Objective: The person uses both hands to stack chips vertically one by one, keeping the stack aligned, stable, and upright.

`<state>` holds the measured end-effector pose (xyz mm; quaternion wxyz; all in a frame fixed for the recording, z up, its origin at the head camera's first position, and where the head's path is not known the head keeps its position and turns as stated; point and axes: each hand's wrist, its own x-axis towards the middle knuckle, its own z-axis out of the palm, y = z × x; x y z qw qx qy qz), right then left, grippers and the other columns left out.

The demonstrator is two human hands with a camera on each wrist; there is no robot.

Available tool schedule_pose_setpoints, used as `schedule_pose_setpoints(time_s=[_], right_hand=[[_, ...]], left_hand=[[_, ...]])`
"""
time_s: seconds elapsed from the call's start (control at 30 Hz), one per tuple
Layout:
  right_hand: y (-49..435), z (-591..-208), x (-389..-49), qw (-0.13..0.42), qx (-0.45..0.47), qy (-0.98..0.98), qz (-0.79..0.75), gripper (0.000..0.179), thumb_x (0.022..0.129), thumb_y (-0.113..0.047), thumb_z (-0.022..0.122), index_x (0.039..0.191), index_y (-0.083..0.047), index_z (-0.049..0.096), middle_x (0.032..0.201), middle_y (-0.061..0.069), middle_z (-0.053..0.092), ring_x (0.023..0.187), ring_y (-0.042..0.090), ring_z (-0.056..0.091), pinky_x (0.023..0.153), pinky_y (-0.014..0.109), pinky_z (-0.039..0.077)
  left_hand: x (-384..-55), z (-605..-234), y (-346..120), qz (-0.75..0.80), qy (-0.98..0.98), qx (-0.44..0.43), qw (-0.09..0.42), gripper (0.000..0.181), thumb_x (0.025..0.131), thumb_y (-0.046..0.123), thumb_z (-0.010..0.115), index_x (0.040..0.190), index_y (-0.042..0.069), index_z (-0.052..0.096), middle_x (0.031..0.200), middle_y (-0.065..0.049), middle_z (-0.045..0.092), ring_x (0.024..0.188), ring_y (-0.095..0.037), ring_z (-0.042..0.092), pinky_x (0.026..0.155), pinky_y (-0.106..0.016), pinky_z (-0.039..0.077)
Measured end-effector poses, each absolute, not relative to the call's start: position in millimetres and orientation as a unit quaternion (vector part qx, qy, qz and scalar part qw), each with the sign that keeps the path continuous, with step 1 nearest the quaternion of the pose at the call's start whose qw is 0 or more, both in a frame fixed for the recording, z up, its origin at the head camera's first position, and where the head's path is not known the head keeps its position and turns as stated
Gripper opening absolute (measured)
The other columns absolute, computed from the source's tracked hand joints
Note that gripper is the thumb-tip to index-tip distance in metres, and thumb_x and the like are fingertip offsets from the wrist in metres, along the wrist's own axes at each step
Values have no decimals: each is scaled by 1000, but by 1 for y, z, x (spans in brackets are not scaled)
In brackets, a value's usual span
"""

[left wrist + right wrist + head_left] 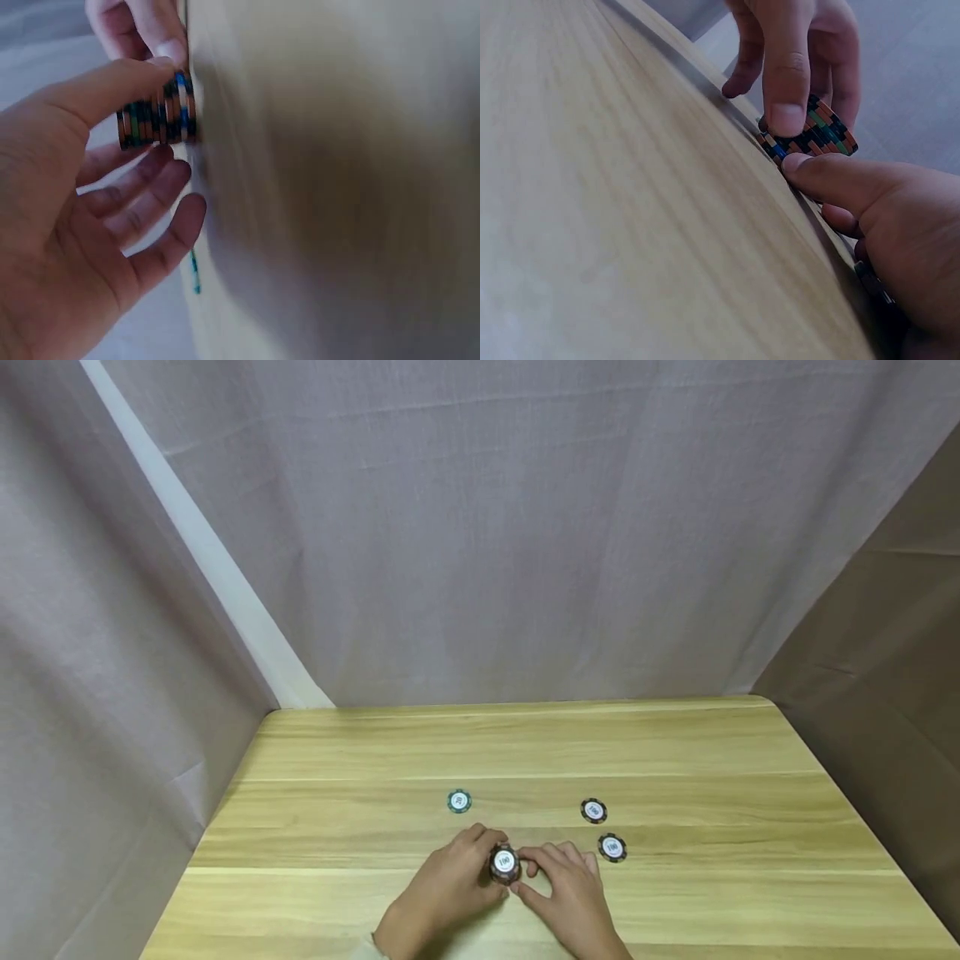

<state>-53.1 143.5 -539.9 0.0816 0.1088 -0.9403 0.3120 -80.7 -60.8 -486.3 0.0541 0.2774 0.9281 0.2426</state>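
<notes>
A stack of poker chips point(505, 862) stands on the table between both hands, a dark chip marked 100 on top. My left hand point(456, 878) grips it from the left, with thumb and fingers on opposite sides. From the right, my right hand point(566, 893) pinches low on the stack with thumb and index finger. Mixed orange, black, green and blue edges show along the stack point(157, 114) in the left wrist view. In the right wrist view, the right thumb point(832, 176) touches the lowest chips, near the tabletop.
A green chip point(459, 801) lies flat beyond the left hand. Two dark chips marked 100, one farther back point(594, 811) and one nearer chip point(612, 847), lie beyond the right hand. Grey curtains point(480, 543) rise behind and beside the wooden table point(337, 827).
</notes>
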Motion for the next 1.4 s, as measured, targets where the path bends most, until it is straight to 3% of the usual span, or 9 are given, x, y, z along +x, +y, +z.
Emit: schedule_pose_setpoints(time_s=[0.17,0.53,0.77,1.07,1.4], right_hand=[[146,-540,-54,97,114,-940,307,36,78,-35,91,110,-28,77,85,-31,49,88,-2,45,81,33,30],[145,-541,-53,114,118,-937,308,35,77,-36,92,108,-30,77,84,-31,51,88,-2,46,80,31,29],[143,-539,-52,97,114,-939,309,34,78,-35,91,108,-31,76,84,-32,50,89,-2,47,79,31,28],[143,-537,-52,91,109,-940,310,36,78,-32,92,110,-27,77,85,-31,51,88,-2,47,82,33,30],[145,-537,-52,81,104,-939,317,35,79,-30,92,111,-25,77,85,-31,52,89,-1,47,83,34,30]], left_hand=[[-71,-491,-48,316,926,197,67,58,84,27,91,133,12,66,121,0,67,112,-16,65,95,-38,59],[-59,-509,-42,465,879,77,77,50,79,9,92,124,11,71,116,5,67,118,-25,63,108,-56,49],[-57,-518,-45,490,867,69,55,47,78,11,92,121,15,73,115,8,67,114,-20,64,105,-52,52],[-55,-525,-44,493,866,74,42,47,82,14,91,124,19,72,119,12,66,118,-15,60,108,-47,50],[-55,-523,-42,475,875,89,34,47,83,12,89,126,19,71,122,10,66,119,-17,59,108,-49,50]])
